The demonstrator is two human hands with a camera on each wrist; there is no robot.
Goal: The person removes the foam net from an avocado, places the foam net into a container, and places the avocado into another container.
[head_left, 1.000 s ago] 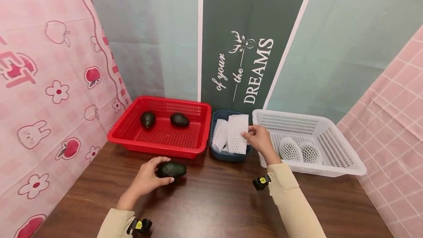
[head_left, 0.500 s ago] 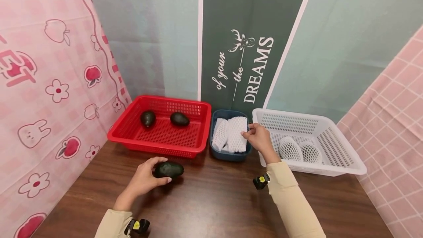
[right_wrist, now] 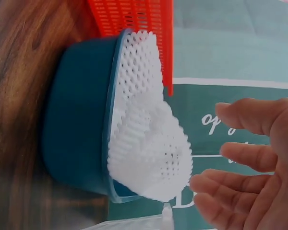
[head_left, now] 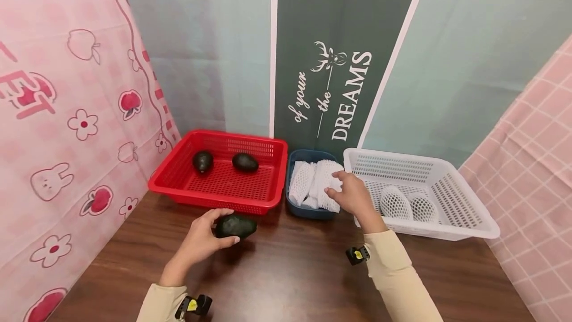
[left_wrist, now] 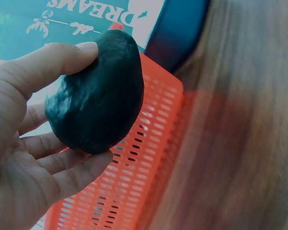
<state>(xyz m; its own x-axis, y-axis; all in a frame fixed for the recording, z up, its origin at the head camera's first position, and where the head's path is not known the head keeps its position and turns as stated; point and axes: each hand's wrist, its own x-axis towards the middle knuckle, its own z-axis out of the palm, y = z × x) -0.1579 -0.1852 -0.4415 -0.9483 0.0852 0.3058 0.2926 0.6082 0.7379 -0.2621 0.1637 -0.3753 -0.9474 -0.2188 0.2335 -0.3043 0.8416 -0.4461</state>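
Note:
My left hand (head_left: 200,239) holds a dark green avocado (head_left: 237,226) above the table, in front of the red basket. In the left wrist view the thumb lies along one side of this avocado (left_wrist: 102,93) and the fingers curl under the other. My right hand (head_left: 356,197) hovers over the right side of the small blue bin (head_left: 310,211), thumb and fingers spread apart. Below its fingertips lies a white foam net sleeve (head_left: 327,180), heaped with others in the bin. The right wrist view shows nothing between thumb and fingers, and the sleeve (right_wrist: 156,148) bulging over the rim.
To the left stands a red basket (head_left: 214,197) with two avocados (head_left: 245,162) inside. A white basket (head_left: 464,207) at the right contains two fruits in foam nets (head_left: 395,203). Patterned curtains enclose the wooden table (head_left: 286,282) at back and sides.
My right thumb and fingers have parted from the foam net sleeve, which has dropped lower and tilted to the right in the bin. The left hand keeps the avocado at nearly the same spot.

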